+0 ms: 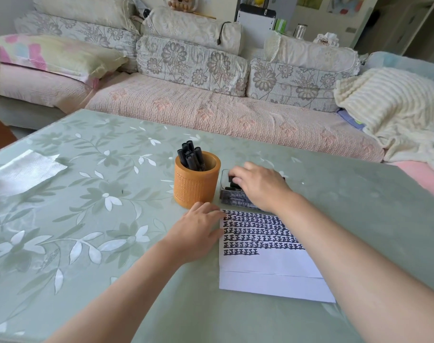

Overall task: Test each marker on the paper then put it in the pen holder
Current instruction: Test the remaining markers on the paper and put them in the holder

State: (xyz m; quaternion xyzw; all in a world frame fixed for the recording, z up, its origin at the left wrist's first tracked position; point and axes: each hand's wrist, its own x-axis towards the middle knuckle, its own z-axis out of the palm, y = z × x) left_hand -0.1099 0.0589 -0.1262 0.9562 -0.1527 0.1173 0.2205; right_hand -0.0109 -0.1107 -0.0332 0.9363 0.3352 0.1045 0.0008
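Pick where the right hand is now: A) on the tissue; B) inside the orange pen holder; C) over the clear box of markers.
C: the right hand lies over the clear box of markers, just right of the orange pen holder.

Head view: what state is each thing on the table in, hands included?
paper, flat, upper half covered in black marks.
left hand, open, fingers resting on the paper's left edge.
right hand, fingers curled into the clear box; grip hidden.
clear box, on the table beyond the paper.
pen holder, upright, partly filled.
markers, black, leaning inside the pen holder.
napkin, lying flat.
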